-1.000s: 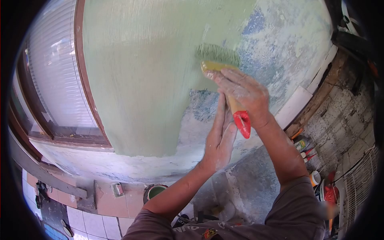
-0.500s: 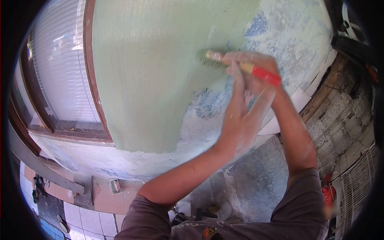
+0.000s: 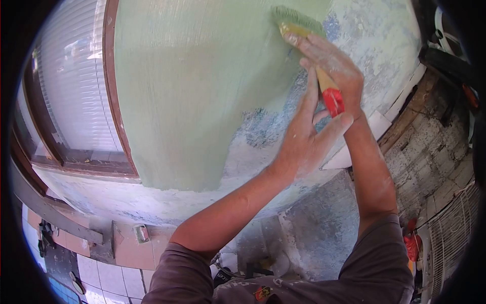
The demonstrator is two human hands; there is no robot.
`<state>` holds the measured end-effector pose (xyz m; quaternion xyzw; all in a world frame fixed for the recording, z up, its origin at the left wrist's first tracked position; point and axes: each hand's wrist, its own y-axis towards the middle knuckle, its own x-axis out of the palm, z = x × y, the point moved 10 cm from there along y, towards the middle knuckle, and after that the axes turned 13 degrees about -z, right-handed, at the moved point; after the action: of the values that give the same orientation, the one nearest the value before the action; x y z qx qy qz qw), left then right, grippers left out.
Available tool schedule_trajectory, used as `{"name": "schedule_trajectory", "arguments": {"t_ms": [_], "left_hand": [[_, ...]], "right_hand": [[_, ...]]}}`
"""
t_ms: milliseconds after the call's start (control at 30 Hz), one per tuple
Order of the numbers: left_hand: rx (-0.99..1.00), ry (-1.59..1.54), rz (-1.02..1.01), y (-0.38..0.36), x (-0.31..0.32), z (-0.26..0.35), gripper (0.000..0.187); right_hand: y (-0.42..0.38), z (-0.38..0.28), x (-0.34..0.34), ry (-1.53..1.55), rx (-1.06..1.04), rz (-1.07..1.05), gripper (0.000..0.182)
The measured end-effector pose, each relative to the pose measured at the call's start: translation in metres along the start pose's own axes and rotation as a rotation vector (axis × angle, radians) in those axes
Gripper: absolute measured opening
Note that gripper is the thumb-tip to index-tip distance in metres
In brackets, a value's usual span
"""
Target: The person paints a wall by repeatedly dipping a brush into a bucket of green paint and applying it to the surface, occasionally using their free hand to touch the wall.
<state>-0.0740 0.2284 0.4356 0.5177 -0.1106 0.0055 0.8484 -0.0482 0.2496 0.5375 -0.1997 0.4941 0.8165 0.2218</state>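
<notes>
My right hand is closed on a wide paintbrush with a wooden handle and red end. The green-coated bristles press against the wall near the top centre, at the edge of its pale green paint. Just below the brush, my left hand has its fingers apart beside the handle's red end and holds nothing. Right of the green area, the wall shows patchy white and blue.
A brown-framed window with blinds is at the left. Tiled floor lies below, with a small box on a ledge. Rough blocks, a white wire rack and a red object are at the right.
The brush has moved up and slightly right, its bristles now pointing upward and the handle more upright. My right hand has risen with it, while my left hand remains near the handle.
</notes>
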Motion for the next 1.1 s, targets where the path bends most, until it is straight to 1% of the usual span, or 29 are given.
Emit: {"name": "schedule_trajectory", "arguments": {"t_ms": [33,133,267,367,467,500,533,567,633,667,700,733,767,800,833,867,900,967,1033,1100], "left_hand": [[-0.022,0.004,0.014,-0.01,-0.002,-0.007,0.099],[-0.062,0.017,0.04,-0.039,-0.007,-0.026,0.098],[-0.12,0.005,0.078,-0.072,-0.011,-0.044,0.098],[-0.171,-0.028,0.13,-0.099,-0.014,-0.055,0.098],[-0.205,-0.081,0.199,-0.13,-0.011,-0.066,0.094],[-0.219,-0.078,0.261,-0.143,-0.004,-0.065,0.093],[-0.231,-0.072,0.321,-0.156,0.007,-0.061,0.093],[-0.24,-0.063,0.38,-0.162,0.011,-0.056,0.093],[-0.291,-0.13,0.393,-0.148,0.012,-0.045,0.095],[-0.324,-0.17,0.4,-0.14,0.013,-0.04,0.096],[-0.272,-0.191,0.346,-0.12,0.015,-0.031,0.098],[-0.22,-0.21,0.295,-0.095,0.013,-0.023,0.099],[-0.172,-0.202,0.242,-0.07,0.014,-0.014,0.1],[-0.124,-0.196,0.189,-0.046,0.015,-0.005,0.101],[-0.082,-0.165,0.133,-0.022,0.019,0.004,0.1],[-0.064,0.043,0.096,0.0,0.017,0.021,0.1],[-0.048,0.249,0.058,0.016,0.019,0.033,0.099],[0.032,0.171,0.014,0.031,0.023,0.036,0.099],[0.046,0.128,0.017,0.03,0.023,0.035,0.097],[-0.013,0.116,0.069,0.014,0.014,0.025,0.096]], "right_hand": [[-0.009,-0.002,0.007,-0.018,0.049,-0.037,0.053],[-0.037,-0.006,0.029,-0.035,0.075,-0.089,0.05],[-0.061,-0.025,0.046,-0.045,0.018,-0.109,0.046],[-0.081,-0.035,0.063,-0.032,0.046,-0.146,0.047],[-0.104,-0.048,0.083,0.061,0.09,-0.229,0.041],[-0.112,-0.055,0.087,0.096,0.11,-0.265,0.04],[-0.113,-0.068,0.087,0.198,0.163,-0.372,0.036],[-0.121,-0.063,0.097,0.399,0.201,-0.436,0.037],[-0.145,-0.053,0.121,0.808,0.267,-0.566,0.038],[-0.145,-0.037,0.125,0.722,0.304,-0.594,0.038],[-0.126,-0.027,0.112,0.647,0.246,-0.512,0.036],[-0.113,-0.004,0.112,0.92,0.506,-0.539,0.033],[-0.089,0.013,0.098,0.755,0.537,-0.547,0.032],[-0.053,0.015,0.066,0.777,0.332,-0.368,0.027],[-0.025,0.024,0.039,0.636,0.213,-0.285,0.028],[-0.004,0.023,0.014,0.494,0.097,-0.202,0.032],[0.012,0.018,-0.007,0.442,0.071,-0.131,0.031],[0.032,0.005,-0.041,0.338,0.018,0.012,0.03],[0.027,0.001,-0.033,0.277,0.002,-0.001,0.033],[0.011,-0.002,-0.017,0.214,-0.002,-0.015,0.038]]}}
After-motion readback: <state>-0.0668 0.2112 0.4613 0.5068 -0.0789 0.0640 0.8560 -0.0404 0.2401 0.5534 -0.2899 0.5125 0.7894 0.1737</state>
